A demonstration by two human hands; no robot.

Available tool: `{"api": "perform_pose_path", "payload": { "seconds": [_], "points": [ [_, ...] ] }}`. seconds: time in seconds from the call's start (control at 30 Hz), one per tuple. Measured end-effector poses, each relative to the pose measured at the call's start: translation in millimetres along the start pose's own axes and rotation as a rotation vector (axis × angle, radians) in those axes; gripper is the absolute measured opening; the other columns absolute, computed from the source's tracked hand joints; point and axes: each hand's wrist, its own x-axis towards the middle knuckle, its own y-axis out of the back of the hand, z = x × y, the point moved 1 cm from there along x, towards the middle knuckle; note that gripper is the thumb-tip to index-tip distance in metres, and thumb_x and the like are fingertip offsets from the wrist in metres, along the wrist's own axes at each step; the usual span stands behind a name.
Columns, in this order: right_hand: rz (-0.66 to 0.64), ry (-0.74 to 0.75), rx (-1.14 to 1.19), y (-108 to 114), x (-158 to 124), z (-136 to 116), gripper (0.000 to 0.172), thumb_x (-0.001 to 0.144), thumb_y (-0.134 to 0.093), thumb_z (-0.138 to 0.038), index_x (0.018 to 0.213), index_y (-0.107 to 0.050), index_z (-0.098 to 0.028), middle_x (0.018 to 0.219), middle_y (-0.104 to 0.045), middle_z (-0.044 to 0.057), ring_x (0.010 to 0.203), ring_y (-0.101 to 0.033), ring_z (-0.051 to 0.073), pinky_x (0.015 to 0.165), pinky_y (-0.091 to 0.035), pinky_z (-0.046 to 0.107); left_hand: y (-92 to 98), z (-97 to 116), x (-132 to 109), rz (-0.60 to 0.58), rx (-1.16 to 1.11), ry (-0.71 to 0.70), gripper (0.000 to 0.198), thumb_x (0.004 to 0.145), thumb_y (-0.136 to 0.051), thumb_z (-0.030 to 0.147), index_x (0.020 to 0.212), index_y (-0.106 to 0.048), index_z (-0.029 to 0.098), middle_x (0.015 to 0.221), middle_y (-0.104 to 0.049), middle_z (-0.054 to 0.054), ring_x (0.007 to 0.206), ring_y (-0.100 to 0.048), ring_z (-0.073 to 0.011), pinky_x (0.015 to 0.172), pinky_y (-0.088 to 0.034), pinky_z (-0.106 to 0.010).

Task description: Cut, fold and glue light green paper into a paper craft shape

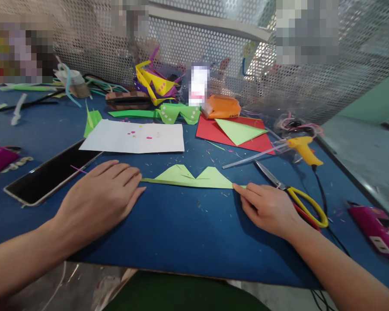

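A light green paper cutout [188, 178] with two rounded peaks lies on the blue table [194, 233] between my hands. My left hand [102, 194] rests palm down over the strip's left end, its fingers pressed together. At the right end, my right hand [269, 207] pinches or presses the paper with its fingertips. Behind the cutout is a white folded sheet [113, 136] with small colored bits on it. Scissors [280, 185] with yellow and red handles lie just beyond my right hand.
A phone [48, 175] lies at left. Further back are green glasses [180, 113], a yellow paper mask [158, 84], red paper [210, 131] and an orange case [222, 106]. A yellow glue gun [303, 149] and a magenta box [376, 229] are at right.
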Motion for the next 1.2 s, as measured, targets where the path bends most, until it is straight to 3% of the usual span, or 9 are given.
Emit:
{"api": "perform_pose_path", "payload": {
  "seconds": [0.07, 0.13, 0.3, 0.4, 0.53, 0.7, 0.9, 1.2],
  "points": [
    [0.028, 0.004, -0.022, -1.3, 1.8, -0.3, 0.028, 0.094, -0.047, -0.019, 0.111, -0.068, -0.011, 0.069, -0.062, 0.002, 0.058, -0.054, 0.013, 0.055, -0.038, 0.028, 4.6, 7.9, 13.0, 0.089, 0.015, -0.06, 0.027, 0.092, -0.046, 0.023, 0.098, -0.071, 0.014, 0.102, -0.07, -0.016, 0.096, -0.063, -0.0307, 0.087, -0.047, -0.048],
    [0.046, 0.014, -0.05, -1.7, 2.3, 0.0, 0.027, 0.095, -0.047, -0.02, 0.11, -0.068, -0.011, 0.069, -0.062, 0.001, 0.057, -0.054, 0.013, 0.055, -0.037, 0.028, 4.7, 19.5, 28.5, 0.142, -0.035, -0.215, 0.029, 0.092, -0.042, 0.013, 0.099, -0.07, 0.016, 0.101, -0.072, -0.011, 0.092, -0.063, -0.0247, 0.083, -0.048, -0.039],
    [0.037, 0.063, -0.188, 1.7, 6.8, -1.9, 0.024, 0.096, -0.048, -0.02, 0.103, -0.07, -0.012, 0.065, -0.057, 0.001, 0.057, -0.048, 0.013, 0.057, -0.032, 0.03, -11.6, 41.5, 61.5, 0.037, -0.193, -0.392, 0.032, 0.093, -0.038, 0.009, 0.1, -0.068, 0.016, 0.095, -0.071, -0.009, 0.087, -0.063, -0.0199, 0.078, -0.048, -0.034],
    [0.03, 0.109, -0.239, 2.3, 21.7, -10.1, 0.021, 0.096, -0.049, -0.019, 0.098, -0.069, -0.012, 0.069, -0.058, 0.002, 0.062, -0.047, 0.015, 0.059, -0.028, 0.032, -20.5, 44.2, 68.9, -0.008, -0.209, -0.396, 0.029, 0.093, -0.039, 0.009, 0.096, -0.067, 0.014, 0.091, -0.069, -0.01, 0.085, -0.062, -0.0202, 0.076, -0.048, -0.034],
    [0.038, 0.201, -0.118, -4.1, 52.5, -28.4, 0.021, 0.096, -0.046, -0.015, 0.094, -0.066, -0.014, 0.081, -0.061, 0.005, 0.07, -0.048, 0.016, 0.065, -0.029, 0.033, -24.1, 42.7, 69.4, -0.034, -0.205, -0.397, 0.027, 0.094, -0.04, 0.012, 0.095, -0.067, 0.013, 0.087, -0.066, -0.01, 0.082, -0.061, -0.0219, 0.07, -0.049, -0.034],
    [0.021, 0.304, -0.03, -15.6, 74.6, -40.5, 0.023, 0.096, -0.044, -0.014, 0.084, -0.064, -0.015, 0.077, -0.057, 0.004, 0.073, -0.047, 0.018, 0.068, -0.031, 0.033, -26.2, 38.0, 70.4, -0.029, -0.248, -0.368, 0.026, 0.094, -0.042, 0.015, 0.09, -0.067, 0.015, 0.084, -0.064, -0.007, 0.08, -0.059, -0.0205, 0.066, -0.048, -0.032],
    [0.133, 0.264, 0.025, -21.3, 74.5, -38.8, 0.025, 0.094, -0.047, -0.013, 0.075, -0.063, -0.015, 0.071, -0.056, 0.003, 0.068, -0.047, 0.017, 0.065, -0.032, 0.033, -30.4, 33.6, 67.6, 0.058, -0.303, -0.332, 0.027, 0.094, -0.042, 0.017, 0.09, -0.069, 0.017, 0.086, -0.067, -0.007, 0.081, -0.061, -0.0183, 0.067, -0.047, -0.028],
    [0.12, 0.049, 0.196, -19.6, 77.6, -43.3, 0.023, 0.094, -0.05, -0.019, 0.08, -0.068, -0.015, 0.075, -0.064, 0.003, 0.068, -0.054, 0.016, 0.07, -0.036, 0.032, -36.2, 35.5, 65.0, 0.166, -0.221, -0.373, 0.025, 0.093, -0.044, 0.015, 0.087, -0.069, 0.017, 0.087, -0.069, -0.007, 0.076, -0.06, -0.0175, 0.069, -0.047, -0.03]
  ]
}}
